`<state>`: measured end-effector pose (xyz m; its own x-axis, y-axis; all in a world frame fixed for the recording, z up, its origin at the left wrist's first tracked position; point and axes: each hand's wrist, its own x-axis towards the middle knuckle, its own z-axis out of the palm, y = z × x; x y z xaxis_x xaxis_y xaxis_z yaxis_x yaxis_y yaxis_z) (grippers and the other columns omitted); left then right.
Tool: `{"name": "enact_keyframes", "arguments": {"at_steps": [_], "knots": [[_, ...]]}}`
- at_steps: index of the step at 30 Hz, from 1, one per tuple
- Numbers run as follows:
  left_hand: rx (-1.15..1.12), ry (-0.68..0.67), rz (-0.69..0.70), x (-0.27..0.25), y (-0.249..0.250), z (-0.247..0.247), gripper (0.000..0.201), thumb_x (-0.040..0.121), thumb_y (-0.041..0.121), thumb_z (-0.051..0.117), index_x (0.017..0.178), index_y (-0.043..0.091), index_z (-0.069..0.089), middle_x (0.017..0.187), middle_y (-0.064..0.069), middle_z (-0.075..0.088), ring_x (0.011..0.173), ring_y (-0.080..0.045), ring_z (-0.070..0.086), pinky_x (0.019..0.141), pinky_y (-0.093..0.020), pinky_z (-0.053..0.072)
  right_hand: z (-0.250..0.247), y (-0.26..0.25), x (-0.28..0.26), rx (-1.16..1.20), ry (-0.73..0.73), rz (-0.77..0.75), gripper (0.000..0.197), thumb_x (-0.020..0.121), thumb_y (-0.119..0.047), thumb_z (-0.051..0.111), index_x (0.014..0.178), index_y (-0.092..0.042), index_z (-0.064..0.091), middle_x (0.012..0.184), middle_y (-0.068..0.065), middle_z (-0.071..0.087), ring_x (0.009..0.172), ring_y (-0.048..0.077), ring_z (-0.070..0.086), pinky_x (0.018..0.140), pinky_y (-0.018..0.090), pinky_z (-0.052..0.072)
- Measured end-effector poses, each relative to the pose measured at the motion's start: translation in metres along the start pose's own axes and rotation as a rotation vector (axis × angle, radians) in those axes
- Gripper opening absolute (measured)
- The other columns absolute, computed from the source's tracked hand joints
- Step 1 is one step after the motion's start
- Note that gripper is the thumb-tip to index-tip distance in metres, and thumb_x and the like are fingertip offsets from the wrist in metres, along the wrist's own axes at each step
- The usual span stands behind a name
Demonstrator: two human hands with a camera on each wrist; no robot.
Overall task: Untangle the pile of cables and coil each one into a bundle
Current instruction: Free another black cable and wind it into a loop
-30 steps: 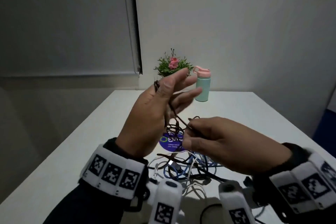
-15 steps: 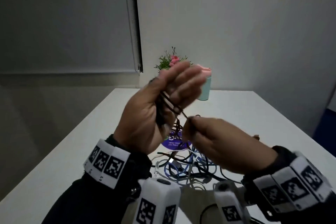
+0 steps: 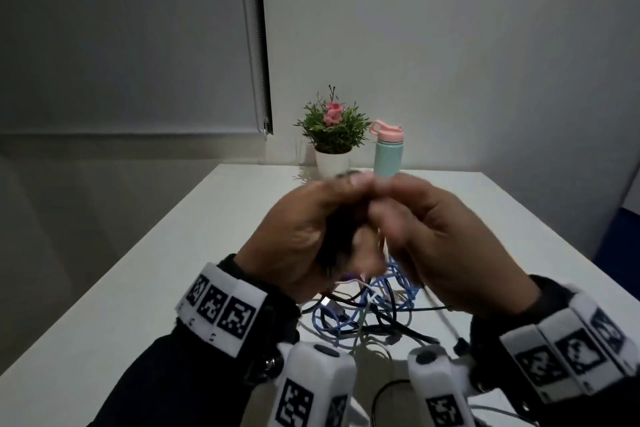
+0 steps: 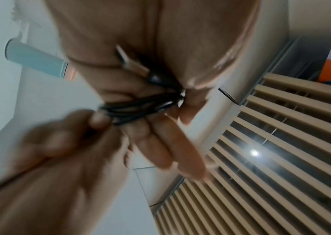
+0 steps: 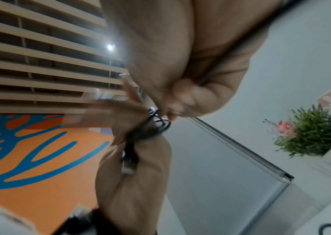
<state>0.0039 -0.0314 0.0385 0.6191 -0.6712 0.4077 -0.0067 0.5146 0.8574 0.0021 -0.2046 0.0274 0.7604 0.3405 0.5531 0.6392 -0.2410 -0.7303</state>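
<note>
Above table (image 3: 145, 288), two hands (image 3: 360, 236) grip one black cable (image 4: 138, 109).

The head view looks forward and down over the white surface (image 3: 173, 270) toward the far wall, both hands raised close before it. Each wrist view looks from just beneath its own palm up at the slatted ceiling (image 4: 271, 159), very near the fingers. All three share the meeting hands; the potted plant (image 3: 331, 125) also shows in the right wrist view.
</note>
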Motion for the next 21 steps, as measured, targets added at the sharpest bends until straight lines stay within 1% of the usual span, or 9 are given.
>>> {"name": "enact_keyframes", "arguments": {"at_steps": [2, 4, 7, 9, 11, 13, 16, 18, 21], "knots": [[-0.195, 0.074, 0.182, 0.006, 0.004, -0.002, 0.046, 0.108, 0.023, 0.030, 0.132, -0.007, 0.055, 0.116, -0.019, 0.072, 0.101, -0.022, 0.073, 0.089, -0.033, 0.058, 0.006, 0.002, -0.003, -0.059, -0.145, 0.089, 0.009, 0.100, -0.025, 0.052, 0.093, -0.022, 0.058, 0.051, 0.000, 0.052, 0.035, 0.018, 0.050, 0.039, 0.023, 0.037], [-0.064, 0.219, 0.328, 0.006, 0.012, -0.008, 0.043, 0.108, 0.026, 0.032, 0.135, -0.001, 0.053, 0.131, -0.018, 0.066, 0.119, -0.027, 0.066, 0.103, -0.037, 0.051, 0.007, 0.001, -0.009, -0.079, -0.325, 0.148, 0.012, 0.100, -0.021, 0.051, 0.089, -0.024, 0.055, 0.053, -0.004, 0.052, 0.038, 0.020, 0.052, 0.040, 0.029, 0.042], [0.702, 0.533, 0.347, -0.002, 0.020, -0.022, 0.040, 0.106, 0.035, 0.038, 0.136, 0.016, 0.055, 0.121, -0.003, 0.073, 0.107, -0.019, 0.072, 0.094, -0.034, 0.055, 0.001, -0.013, -0.011, -0.077, -0.426, 0.038, 0.012, 0.098, -0.025, 0.056, 0.087, -0.022, 0.059, 0.056, -0.016, 0.054, 0.041, 0.002, 0.047, 0.041, 0.021, 0.041], [1.032, 0.502, 0.135, -0.008, 0.021, -0.023, 0.041, 0.101, 0.047, 0.037, 0.126, 0.030, 0.064, 0.091, 0.002, 0.077, 0.070, -0.015, 0.073, 0.070, -0.035, 0.056, -0.010, -0.020, -0.008, 0.021, -0.282, -0.072, 0.011, 0.098, -0.024, 0.057, 0.092, -0.017, 0.064, 0.057, -0.020, 0.054, 0.044, -0.002, 0.046, 0.044, 0.005, 0.034], [0.929, 0.313, -0.134, -0.011, 0.016, -0.018, 0.052, 0.102, 0.056, 0.034, 0.098, 0.029, 0.077, 0.054, 0.003, 0.061, 0.041, -0.011, 0.050, 0.046, -0.024, 0.042, -0.023, -0.019, -0.004, 0.025, -0.097, -0.148, 0.015, 0.096, -0.031, 0.058, 0.095, -0.018, 0.066, 0.059, -0.019, 0.055, 0.047, -0.001, 0.046, 0.046, 0.005, 0.033], [0.564, 0.102, -0.294, -0.011, 0.011, -0.007, 0.063, 0.100, 0.060, 0.040, 0.090, 0.011, 0.079, 0.043, 0.006, 0.043, 0.035, -0.009, 0.032, 0.038, -0.018, 0.030, -0.028, -0.012, -0.001, -0.028, 0.034, -0.136, 0.018, 0.095, -0.038, 0.057, 0.096, -0.023, 0.066, 0.060, -0.018, 0.055, 0.050, 0.000, 0.046, 0.049, 0.006, 0.033], [0.087, -0.036, -0.138, -0.006, 0.007, 0.002, 0.068, 0.101, 0.045, 0.046, 0.105, -0.022, 0.059, 0.041, 0.002, 0.036, 0.029, -0.007, 0.034, 0.038, -0.017, 0.036, -0.016, 0.000, 0.000, -0.241, 0.107, -0.082, 0.019, 0.099, -0.038, 0.051, 0.091, -0.027, 0.064, 0.067, -0.013, 0.061, 0.058, 0.006, 0.051, 0.054, 0.019, 0.038], [-0.055, 0.054, 0.107, 0.000, 0.009, 0.005, 0.059, 0.102, 0.032, 0.042, 0.124, -0.023, 0.047, 0.061, -0.005, 0.062, 0.046, -0.008, 0.059, 0.053, -0.022, 0.053, -0.005, 0.001, -0.002, -0.371, -0.053, -0.015, 0.016, 0.100, -0.035, 0.050, 0.091, -0.026, 0.060, 0.072, -0.010, 0.061, 0.065, 0.007, 0.053, 0.060, 0.028, 0.040], [0.021, 0.308, 0.341, 0.006, 0.011, -0.002, 0.041, 0.102, 0.028, 0.042, 0.132, 0.002, 0.055, 0.118, -0.016, 0.072, 0.099, -0.024, 0.074, 0.090, -0.035, 0.058, 0.001, -0.011, -0.010, -0.437, -0.322, -0.011, 0.011, 0.097, -0.032, 0.056, 0.086, -0.029, 0.057, 0.069, -0.019, 0.059, 0.065, 0.000, 0.054, 0.057, 0.014, 0.038]]}}
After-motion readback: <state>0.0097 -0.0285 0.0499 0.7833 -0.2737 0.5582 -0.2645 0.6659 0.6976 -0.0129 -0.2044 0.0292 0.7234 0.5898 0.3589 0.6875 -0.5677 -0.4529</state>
